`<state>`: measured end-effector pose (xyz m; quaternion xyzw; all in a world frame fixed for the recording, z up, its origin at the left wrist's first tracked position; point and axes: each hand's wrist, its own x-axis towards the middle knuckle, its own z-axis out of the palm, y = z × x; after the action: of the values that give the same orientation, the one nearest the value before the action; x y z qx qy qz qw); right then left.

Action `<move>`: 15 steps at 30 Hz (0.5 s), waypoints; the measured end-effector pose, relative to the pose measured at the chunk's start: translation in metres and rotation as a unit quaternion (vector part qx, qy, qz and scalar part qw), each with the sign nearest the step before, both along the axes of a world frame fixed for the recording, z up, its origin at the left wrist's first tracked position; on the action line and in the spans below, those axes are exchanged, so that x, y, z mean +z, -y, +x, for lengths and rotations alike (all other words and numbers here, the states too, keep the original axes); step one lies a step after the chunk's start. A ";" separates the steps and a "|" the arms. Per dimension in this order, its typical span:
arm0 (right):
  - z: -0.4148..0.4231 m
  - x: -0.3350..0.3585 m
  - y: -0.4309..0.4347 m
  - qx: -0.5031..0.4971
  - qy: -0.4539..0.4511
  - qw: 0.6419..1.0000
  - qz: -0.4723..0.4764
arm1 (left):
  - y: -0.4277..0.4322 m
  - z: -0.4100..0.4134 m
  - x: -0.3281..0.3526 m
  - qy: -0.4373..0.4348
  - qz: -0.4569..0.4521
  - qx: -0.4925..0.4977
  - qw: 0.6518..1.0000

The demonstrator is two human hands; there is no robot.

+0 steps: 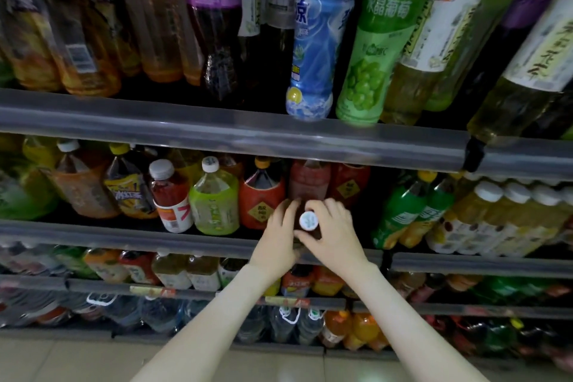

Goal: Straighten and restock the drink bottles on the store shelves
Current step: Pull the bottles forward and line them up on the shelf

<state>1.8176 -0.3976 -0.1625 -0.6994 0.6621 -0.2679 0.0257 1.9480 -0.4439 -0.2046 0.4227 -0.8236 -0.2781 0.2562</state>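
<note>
Bottle (308, 220) clamped in both hands at the middle shelf (124, 237)

You held the dark, white-capped bottle at the near edge of the middle shelf, roughly at its centre. Your left hand (277, 236) curled round its left side and your right hand (333, 231) wrapped its right side. Both grips were closed on the bottle, with the cap showing between them. Just behind it stood a red-labelled bottle (310, 183). To its left were an orange-labelled bottle (262, 195) and a pale green bottle (214, 201). Bright green bottles (400, 214) stood to the right, apart from your hands. On the upper shelf (217, 127), a blue bottle (322, 40) stood directly above.
</note>
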 end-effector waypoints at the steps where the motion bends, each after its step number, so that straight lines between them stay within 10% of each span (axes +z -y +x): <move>1: 0.003 0.000 -0.005 0.028 -0.019 0.999 0.003 | -0.003 0.004 -0.004 0.000 -0.004 -0.005 1.000; 8: -0.004 0.019 -0.044 0.074 0.060 0.995 -0.030 | -0.038 0.007 0.000 -0.086 -0.052 0.015 0.995; 15: -0.023 0.032 -0.107 0.050 0.190 0.979 0.049 | -0.112 0.002 -0.004 -0.068 0.140 -0.004 0.988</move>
<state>1.7946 -0.2905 -0.1303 -0.6660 0.6213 -0.3617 0.1986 1.9496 -0.3323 -0.2084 0.4314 -0.7590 -0.4193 0.2490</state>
